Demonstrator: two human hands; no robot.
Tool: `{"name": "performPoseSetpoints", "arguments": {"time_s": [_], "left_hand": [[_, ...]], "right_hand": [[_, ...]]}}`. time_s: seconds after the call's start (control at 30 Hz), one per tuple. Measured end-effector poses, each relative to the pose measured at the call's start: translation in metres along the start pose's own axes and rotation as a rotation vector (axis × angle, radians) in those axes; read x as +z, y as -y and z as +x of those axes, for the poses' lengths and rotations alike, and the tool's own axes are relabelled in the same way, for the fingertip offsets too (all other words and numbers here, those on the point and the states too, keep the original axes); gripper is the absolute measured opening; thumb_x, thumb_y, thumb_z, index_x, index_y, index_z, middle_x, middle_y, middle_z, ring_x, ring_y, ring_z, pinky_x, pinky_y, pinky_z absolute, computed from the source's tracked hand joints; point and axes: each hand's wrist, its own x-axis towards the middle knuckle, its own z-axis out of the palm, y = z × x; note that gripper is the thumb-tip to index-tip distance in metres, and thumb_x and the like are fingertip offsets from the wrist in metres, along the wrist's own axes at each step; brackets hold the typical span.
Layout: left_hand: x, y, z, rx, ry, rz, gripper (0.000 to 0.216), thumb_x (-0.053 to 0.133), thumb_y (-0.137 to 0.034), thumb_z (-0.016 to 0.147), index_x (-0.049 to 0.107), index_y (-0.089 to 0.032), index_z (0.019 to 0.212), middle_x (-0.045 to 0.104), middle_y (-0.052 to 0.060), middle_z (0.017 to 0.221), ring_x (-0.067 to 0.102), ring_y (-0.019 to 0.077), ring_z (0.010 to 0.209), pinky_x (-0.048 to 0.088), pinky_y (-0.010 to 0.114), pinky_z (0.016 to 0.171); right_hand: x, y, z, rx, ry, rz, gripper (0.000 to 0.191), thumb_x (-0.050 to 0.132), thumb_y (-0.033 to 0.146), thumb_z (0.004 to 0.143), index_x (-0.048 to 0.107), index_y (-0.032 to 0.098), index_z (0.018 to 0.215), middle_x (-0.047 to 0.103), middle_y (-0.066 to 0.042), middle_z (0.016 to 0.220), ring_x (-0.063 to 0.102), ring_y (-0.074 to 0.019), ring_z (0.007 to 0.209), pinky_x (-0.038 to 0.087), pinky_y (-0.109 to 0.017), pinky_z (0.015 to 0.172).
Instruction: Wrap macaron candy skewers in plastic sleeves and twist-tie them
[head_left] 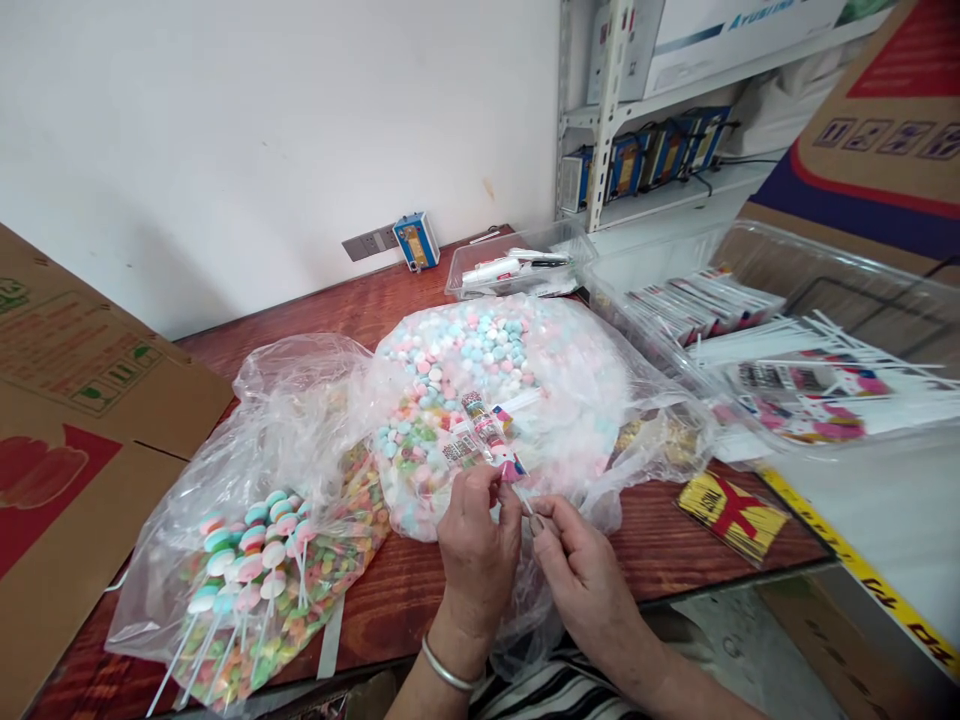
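Note:
My left hand [476,535], with a silver bangle at its wrist, is closed in a pinch on the lower end of a small printed candy wrapper [510,466]. Beside it my right hand [581,560] pinches a thin white stick [523,498] that runs up to the wrapper. Both hands are over the near edge of a large clear bag of pastel candies [487,345]. More printed wrappers [480,415] lie on that bag. To the left, candy lollipops [251,560] on white sticks rest on a clear bag of coloured ring-shaped candies [330,580].
A clear tub [765,235] of white sticks and printed wrappers stands at the right. Behind the candy bag is a shallow plastic box [457,272] with pens. Cardboard boxes flank both sides. A yellow packet [731,515] lies on the wooden table [405,625] near its front edge.

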Motion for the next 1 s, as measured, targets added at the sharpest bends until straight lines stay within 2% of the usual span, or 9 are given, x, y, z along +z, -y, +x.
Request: {"name": "performPoseSetpoints", "arguments": {"time_s": [0.13,0.3,0.4,0.47,0.53,0.67,0.73,0.83,1.0], "left_hand": [[-0.002,0.000,-0.001,0.038,0.106,-0.073,0.022,0.071,-0.012,0.074,0.075,-0.027,0.089,0.068,0.008,0.090,0.058,0.0233,0.093,0.041,0.032,0.091],[-0.001,0.000,-0.006,0.016,0.202,-0.181,0.021,0.071,-0.011,0.073,0.076,-0.028,0.085,0.068,0.008,0.086,0.058,0.0241,0.087,0.043,0.034,0.086],[0.002,-0.002,-0.010,0.010,0.182,-0.210,0.014,0.069,-0.013,0.076,0.074,-0.026,0.081,0.066,0.006,0.082,0.056,0.0217,0.083,0.043,0.031,0.083],[0.005,-0.006,-0.011,-0.065,0.135,-0.277,0.009,0.069,-0.017,0.078,0.072,-0.024,0.083,0.064,0.005,0.083,0.056,0.0195,0.083,0.043,0.029,0.083],[0.008,-0.010,-0.011,-0.226,0.118,-0.447,0.006,0.068,-0.022,0.081,0.069,-0.023,0.087,0.064,0.003,0.086,0.058,0.0175,0.084,0.044,0.029,0.083],[0.007,-0.015,-0.004,-0.661,0.215,-0.920,0.021,0.063,-0.038,0.084,0.067,-0.019,0.093,0.067,0.004,0.090,0.062,0.0160,0.080,0.048,0.029,0.079],[0.006,-0.015,-0.001,-0.783,0.295,-1.001,0.029,0.066,-0.040,0.081,0.070,-0.016,0.095,0.069,0.007,0.090,0.063,0.0170,0.079,0.049,0.030,0.077],[0.007,-0.012,-0.001,-0.792,0.334,-0.952,0.023,0.075,-0.031,0.074,0.073,-0.014,0.090,0.071,0.006,0.084,0.064,0.0149,0.074,0.048,0.027,0.076],[0.010,-0.009,-0.003,-0.744,0.242,-0.892,0.015,0.080,-0.025,0.069,0.075,-0.015,0.079,0.072,0.004,0.078,0.063,0.0121,0.070,0.047,0.024,0.074]], "right_hand": [[0.000,-0.002,-0.001,0.048,0.010,0.084,0.012,0.040,0.025,0.095,0.051,0.020,0.093,0.051,0.004,0.069,0.046,-0.0133,0.058,0.038,-0.024,0.054],[-0.001,-0.006,0.001,0.095,-0.003,0.199,0.016,0.041,0.031,0.098,0.051,0.021,0.092,0.049,0.003,0.070,0.044,-0.0121,0.058,0.036,-0.022,0.050],[-0.003,-0.007,0.001,0.109,0.014,0.245,0.016,0.040,0.031,0.098,0.051,0.021,0.094,0.041,0.005,0.064,0.035,-0.0108,0.051,0.031,-0.021,0.045],[-0.004,-0.006,0.001,0.088,0.013,0.240,0.016,0.040,0.031,0.098,0.052,0.021,0.095,0.042,0.005,0.066,0.036,-0.0109,0.053,0.032,-0.021,0.047],[-0.006,-0.005,0.001,0.066,0.004,0.228,0.016,0.041,0.032,0.098,0.051,0.021,0.096,0.044,0.004,0.068,0.038,-0.0113,0.055,0.033,-0.021,0.048],[-0.005,-0.006,-0.002,0.096,0.047,0.285,0.020,0.041,0.038,0.099,0.051,0.021,0.097,0.040,0.005,0.065,0.035,-0.0110,0.053,0.031,-0.021,0.046],[-0.002,-0.007,-0.004,0.124,0.080,0.332,0.023,0.041,0.042,0.098,0.051,0.021,0.096,0.037,0.007,0.063,0.032,-0.0107,0.050,0.029,-0.021,0.044],[0.001,-0.008,-0.005,0.161,0.110,0.390,0.027,0.042,0.048,0.097,0.050,0.021,0.096,0.033,0.008,0.060,0.028,-0.0101,0.047,0.026,-0.021,0.042],[0.000,-0.011,-0.005,0.204,0.133,0.399,0.026,0.044,0.048,0.096,0.050,0.022,0.094,0.032,0.008,0.060,0.026,-0.0096,0.046,0.024,-0.021,0.042]]}}
